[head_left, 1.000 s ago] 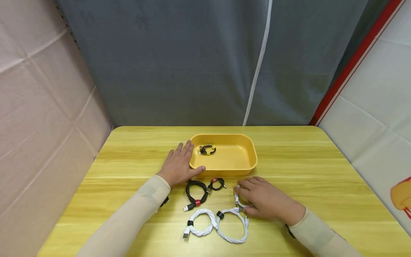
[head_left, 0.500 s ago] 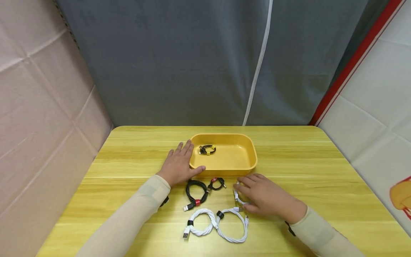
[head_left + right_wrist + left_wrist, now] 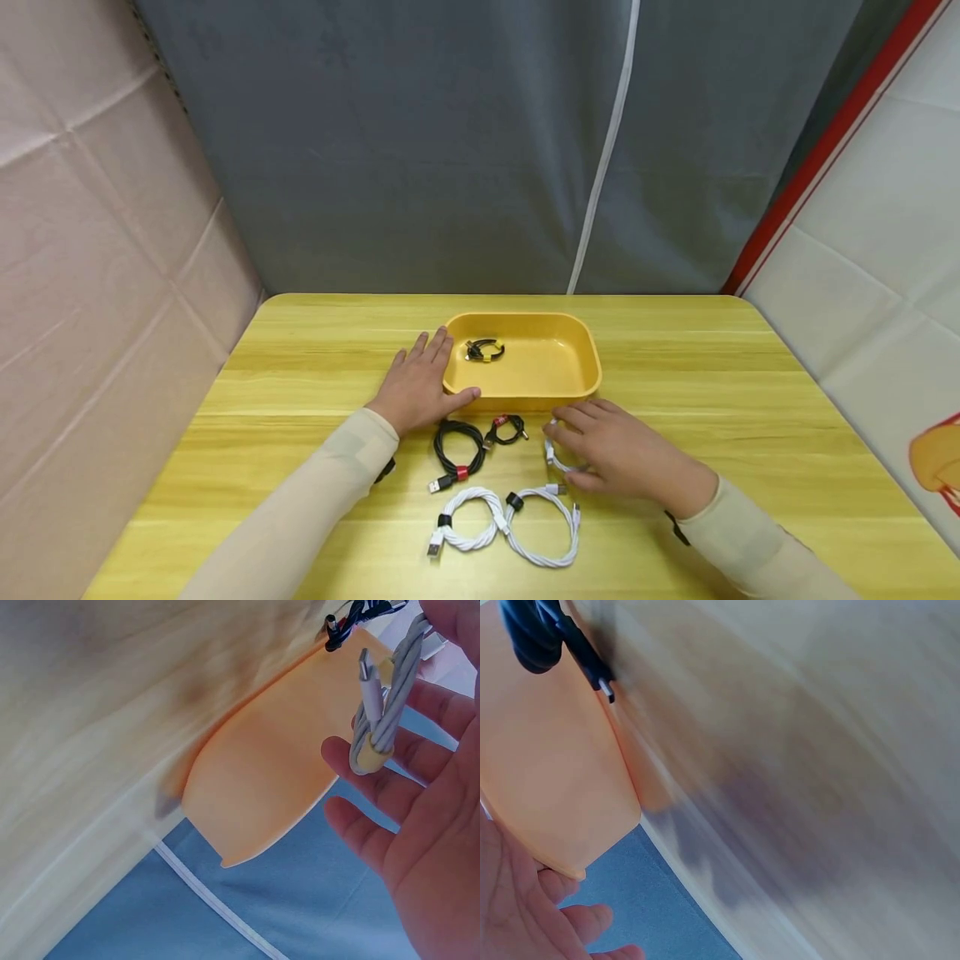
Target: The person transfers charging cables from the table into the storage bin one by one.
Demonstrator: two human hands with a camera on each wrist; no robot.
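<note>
Both arms in long cream sleeves, snug fit; left hand [image 3: 417, 383] and right hand [image 3: 622, 457] bare (dark wrist straps under cuffs).

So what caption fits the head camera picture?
Right hand picks up a white cable while left hand steadies the yellow tray.

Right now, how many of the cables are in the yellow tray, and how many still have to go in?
One black cable already lies in the yellow tray. The right hand holds a small white cable, lifted off the table. The left hand rests against the tray. Four coils wait outside: two black, two white.
</note>
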